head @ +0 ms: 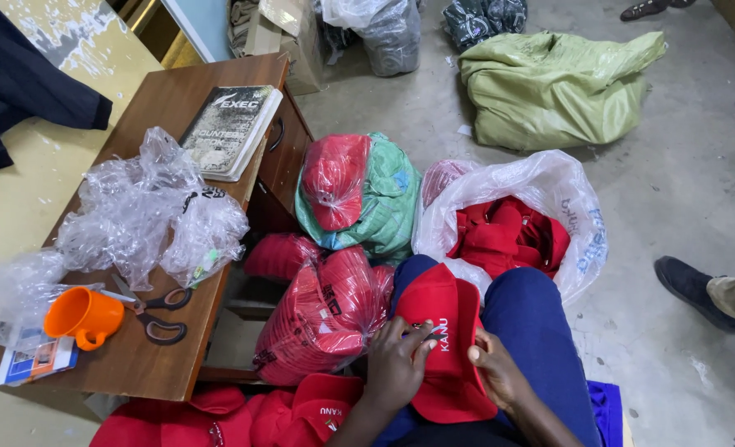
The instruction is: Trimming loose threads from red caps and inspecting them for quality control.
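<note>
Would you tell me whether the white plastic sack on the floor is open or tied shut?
Open: the white plastic sack gapes at its mouth, showing red caps inside.

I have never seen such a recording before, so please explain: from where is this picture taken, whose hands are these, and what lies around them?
The picture comes from a camera worn on a person's head, looking down. The left hand and right hand are that person's own; both hold a red cap on the lap. On the wooden desk lie an orange cup, scissors, crumpled plastic wrap and a book. More red caps fill a white bag on the floor. Another person's shoe shows at right.
</note>
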